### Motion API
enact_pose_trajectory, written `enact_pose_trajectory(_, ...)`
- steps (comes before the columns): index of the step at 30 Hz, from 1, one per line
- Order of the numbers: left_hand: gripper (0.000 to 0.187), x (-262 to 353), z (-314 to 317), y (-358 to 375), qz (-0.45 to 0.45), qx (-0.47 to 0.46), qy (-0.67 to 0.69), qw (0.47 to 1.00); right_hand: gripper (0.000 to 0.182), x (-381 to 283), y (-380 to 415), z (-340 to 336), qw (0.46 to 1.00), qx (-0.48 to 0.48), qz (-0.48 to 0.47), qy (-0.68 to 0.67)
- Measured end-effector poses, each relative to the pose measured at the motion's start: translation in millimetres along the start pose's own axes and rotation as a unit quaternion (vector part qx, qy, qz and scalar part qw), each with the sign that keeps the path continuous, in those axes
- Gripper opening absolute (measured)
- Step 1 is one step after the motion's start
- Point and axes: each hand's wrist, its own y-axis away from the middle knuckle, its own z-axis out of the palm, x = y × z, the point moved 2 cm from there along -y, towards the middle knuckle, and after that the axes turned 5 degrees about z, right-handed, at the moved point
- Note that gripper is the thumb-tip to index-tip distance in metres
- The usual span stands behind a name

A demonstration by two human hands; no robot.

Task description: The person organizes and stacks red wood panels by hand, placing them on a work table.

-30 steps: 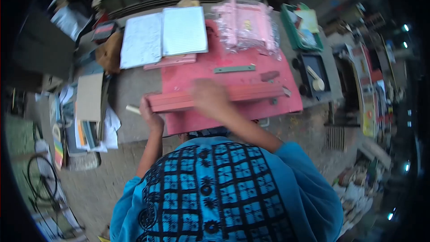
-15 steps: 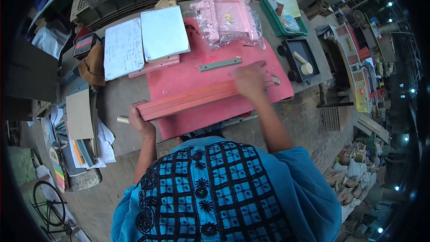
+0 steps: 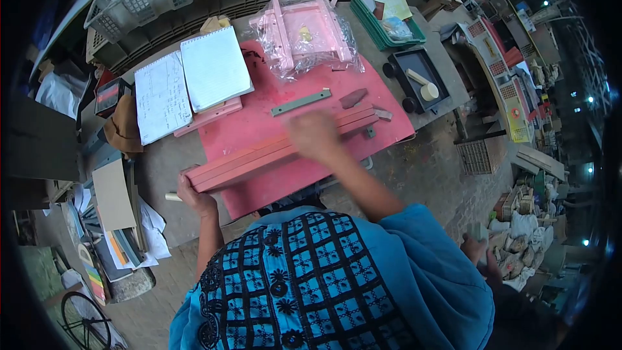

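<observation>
Red painted wooden strips, side by side, lie diagonally over a pink sheet. My left hand is wrapped round their near left end. Over the middle of the strips is my right hand, fingers bent and blurred; whether something is under them cannot be made out. A dark red scrap and a small greyish piece lie near the strips' far right end. Behind them rests a grey-green strip with holes.
Notebooks, a plastic-wrapped pink frame, a green basket and a black tray stand at the back. Boards and papers are at left. Another person's hand shows at lower right.
My right hand has moved leftward along the strips, from near their right end to the middle. The dark red scrap now shows uncovered. Another person's hand has appeared at lower right. The view has shifted.
</observation>
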Motion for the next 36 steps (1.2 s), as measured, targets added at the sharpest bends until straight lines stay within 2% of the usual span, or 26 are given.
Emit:
enact_pose_trajectory(2,0.046,-5,-3,4,-0.013,-0.01,0.039,0.999,0.039,53,4,-38,0.991,-0.043,0.059,0.115)
enact_pose_trajectory(3,0.046,-6,-5,6,-0.02,-0.016,0.057,0.998,0.038,104,4,-9,0.982,0.044,0.084,0.162)
enact_pose_trajectory(5,0.045,-7,-6,11,-0.069,-0.014,0.098,0.993,0.032,177,3,16,0.98,-0.001,0.152,0.127)
enact_pose_trajectory(6,0.045,-7,-6,13,-0.093,-0.013,0.12,0.988,0.029,183,7,11,0.96,-0.046,0.265,-0.083)
enact_pose_trajectory(7,0.045,-8,-8,14,-0.149,-0.004,0.159,0.976,0.028,180,11,-1,0.882,-0.088,0.362,-0.288)
enact_pose_trajectory(8,0.044,-10,-12,13,-0.204,0.005,0.198,0.959,0.028,179,15,-5,0.752,-0.125,0.437,-0.477)
enact_pose_trajectory(9,0.044,-11,-15,11,-0.258,0.013,0.235,0.937,0.036,195,16,11,0.719,-0.144,0.47,-0.491)
enact_pose_trajectory(12,0.042,-11,-25,8,-0.477,0.005,0.208,0.854,0.025,169,27,-12,0.667,-0.113,0.499,-0.542)
enact_pose_trajectory(14,0.039,-9,-30,10,-0.547,-0.028,0.271,0.791,0.034,163,31,-13,0.661,-0.109,0.49,-0.558)
enact_pose_trajectory(15,0.039,-37,-49,8,-0.556,-0.07,0.326,0.761,0.039,162,37,-13,0.656,-0.101,0.489,-0.566)
enact_pose_trajectory(16,0.039,-52,-57,7,-0.565,-0.115,0.38,0.723,0.041,166,40,-9,0.674,-0.112,0.467,-0.562)
enact_pose_trajectory(18,0.04,-46,-59,9,-0.583,-0.129,0.339,0.727,0.046,187,48,10,0.707,-0.131,0.427,-0.549)
enact_pose_trajectory(21,0.042,-21,-54,13,-0.598,-0.117,0.23,0.759,0.054,206,58,32,0.709,-0.223,0.398,-0.538)
enact_pose_trajectory(24,0.046,1,-42,18,-0.602,-0.121,0.167,0.771,0.039,189,74,15,0.75,-0.173,0.435,-0.468)
enact_pose_trajectory(27,0.048,-4,-52,18,-0.585,-0.121,0.146,0.789,0.041,159,98,-14,0.732,-0.161,0.407,-0.523)
enact_pose_trajectory(30,0.051,-9,-59,9,-0.569,-0.131,0.134,0.801,0.054,160,113,19,0.717,-0.087,0.252,-0.644)
enact_pose_trajectory(32,0.055,-12,-62,4,-0.526,-0.147,0.105,0.831,0.065,154,111,26,0.703,-0.038,0.224,-0.673)
enact_pose_trajectory(33,0.05,-14,-61,1,-0.49,-0.146,0.109,0.853,0.072,150,109,29,0.695,-0.011,0.213,-0.687)
enact_pose_trajectory(35,0.041,-21,-61,-6,-0.418,-0.15,0.111,0.889,0.073,138,97,26,0.694,0.007,0.169,-0.7)
enact_pose_trajectory(36,0.04,-31,-64,-10,-0.424,-0.141,0.117,0.887,0.074,132,91,21,0.693,0.018,0.148,-0.705)
